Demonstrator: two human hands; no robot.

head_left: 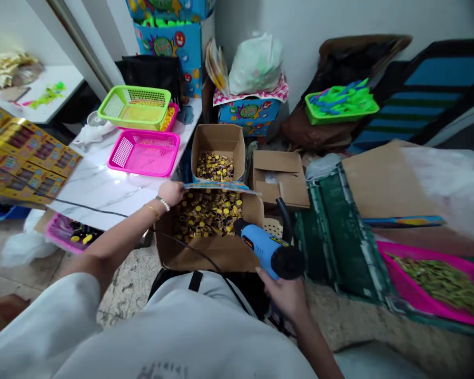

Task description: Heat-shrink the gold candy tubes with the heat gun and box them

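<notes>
My left hand (171,192) reaches over the near cardboard box (205,252) and grips the edge of a flat printed card (221,186) that lies across the box. The box holds many small yellow-and-brown pieces (209,210). A second open box (219,139) with the same pieces stands just behind it. My right hand (284,292) is closed round the handle of a blue heat gun (266,250), whose nozzle points toward the near box. Its black cable runs off to the left.
A marble table (102,184) at left carries a pink basket (144,152), a green basket (134,108) and yellow printed packs (23,158). A closed small carton (278,176) sits right of the boxes. A pink tray of greenish pieces (438,284) lies at right; a green tray (339,102) behind.
</notes>
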